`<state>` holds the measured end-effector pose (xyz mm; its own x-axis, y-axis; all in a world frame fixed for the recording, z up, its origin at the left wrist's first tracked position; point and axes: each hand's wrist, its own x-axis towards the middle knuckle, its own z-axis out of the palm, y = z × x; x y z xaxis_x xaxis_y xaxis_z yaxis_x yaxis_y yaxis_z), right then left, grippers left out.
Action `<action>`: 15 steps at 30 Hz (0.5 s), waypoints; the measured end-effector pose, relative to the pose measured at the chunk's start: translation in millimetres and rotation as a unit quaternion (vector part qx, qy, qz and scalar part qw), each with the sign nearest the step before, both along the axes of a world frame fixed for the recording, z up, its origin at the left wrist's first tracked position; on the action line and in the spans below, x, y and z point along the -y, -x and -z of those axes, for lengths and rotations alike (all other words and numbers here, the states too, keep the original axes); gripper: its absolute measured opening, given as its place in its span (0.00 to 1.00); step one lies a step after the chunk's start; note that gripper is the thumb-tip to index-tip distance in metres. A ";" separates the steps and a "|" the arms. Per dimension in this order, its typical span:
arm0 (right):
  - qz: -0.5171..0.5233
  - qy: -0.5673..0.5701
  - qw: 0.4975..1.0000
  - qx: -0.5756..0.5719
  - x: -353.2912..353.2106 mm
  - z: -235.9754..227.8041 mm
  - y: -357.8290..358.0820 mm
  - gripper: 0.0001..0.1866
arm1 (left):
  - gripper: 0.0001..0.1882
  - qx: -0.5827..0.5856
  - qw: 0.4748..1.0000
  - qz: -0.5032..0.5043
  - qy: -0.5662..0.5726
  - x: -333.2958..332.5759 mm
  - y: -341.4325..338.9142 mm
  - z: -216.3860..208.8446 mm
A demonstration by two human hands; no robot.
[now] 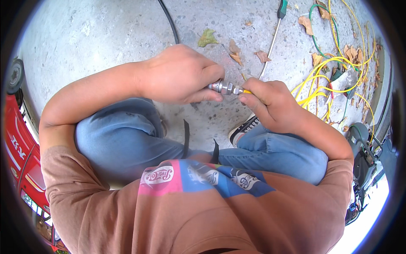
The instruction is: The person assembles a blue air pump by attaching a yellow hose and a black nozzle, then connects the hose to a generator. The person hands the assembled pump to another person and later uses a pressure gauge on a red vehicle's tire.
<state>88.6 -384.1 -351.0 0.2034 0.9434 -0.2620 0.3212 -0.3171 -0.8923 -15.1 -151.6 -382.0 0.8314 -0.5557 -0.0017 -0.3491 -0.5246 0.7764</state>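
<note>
In front of me, my left hand (184, 76) is closed round the left part of a silver metal hose coupling (225, 87) with hex-shaped sections. A black hose (169, 19) runs away from behind that hand; whether it joins the coupling is hidden. My right hand (270, 101) pinches a small yellow piece (246, 91) at the coupling's right end between thumb and forefinger. The coupling lies nearly level between the two hands, above the concrete. Just beyond my right hand, a long screwdriver (275, 38) with a green and black handle lies on the ground.
Yellow cord (315, 80) and green cord (313, 31) lie tangled on the concrete (105, 34) to the right, among dry leaves (305, 25). At the far left stands a red machine (19, 144) beside a black wheel (16, 76). Dark equipment (361, 148) stands at the right edge.
</note>
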 end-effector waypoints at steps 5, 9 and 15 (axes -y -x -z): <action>-0.014 0.026 0.999 -0.016 -3.9 7.4 4.6 0.10 | 0.16 0.032 0.999 0.013 -0.036 -3.9 -2.8 12.0; 0.089 0.036 0.992 -0.083 -10.5 18.1 8.1 0.11 | 0.17 0.160 0.983 -0.044 -0.075 -14.8 -25.9 18.1; 0.258 0.058 0.946 -0.187 -5.0 18.8 -8.7 0.15 | 0.15 0.040 0.963 -0.266 -0.028 -12.1 -18.7 -2.9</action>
